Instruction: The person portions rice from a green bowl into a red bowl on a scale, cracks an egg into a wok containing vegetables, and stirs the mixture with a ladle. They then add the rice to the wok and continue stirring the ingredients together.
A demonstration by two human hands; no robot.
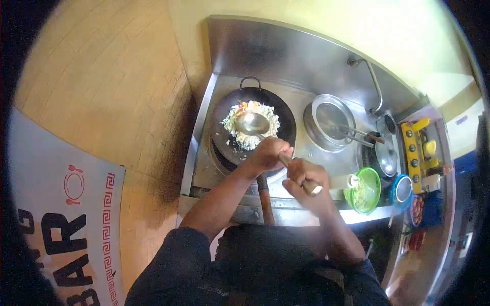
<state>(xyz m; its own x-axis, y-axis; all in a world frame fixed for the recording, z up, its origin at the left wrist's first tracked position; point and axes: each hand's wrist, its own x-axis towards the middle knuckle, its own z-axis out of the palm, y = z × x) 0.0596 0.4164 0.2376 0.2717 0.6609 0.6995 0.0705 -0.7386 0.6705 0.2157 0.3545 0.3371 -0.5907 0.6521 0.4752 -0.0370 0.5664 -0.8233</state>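
Observation:
Both my hands grip one long-handled metal ladle (pixel 253 123). My left hand (pixel 272 154) is wrapped round the middle of its handle, and my right hand (pixel 308 179) holds it near the end. The ladle's bowl rests on a heap of pale, chopped food with green and orange bits (pixel 273 120), which may include rice. That food lies in a dark wok (pixel 288 115) on the stove. The wok's wooden handle (pixel 265 201) points towards me, below my left hand, with neither hand on it.
A steel pot (pixel 312 130) with utensils across it stands right of the wok. Nearer me are a green bowl (pixel 376 191), a white bottle (pixel 343 181) and a blue-rimmed container (pixel 403 188). A pipe tap (pixel 376 86) rises at the back, before a metal splashback (pixel 286 56).

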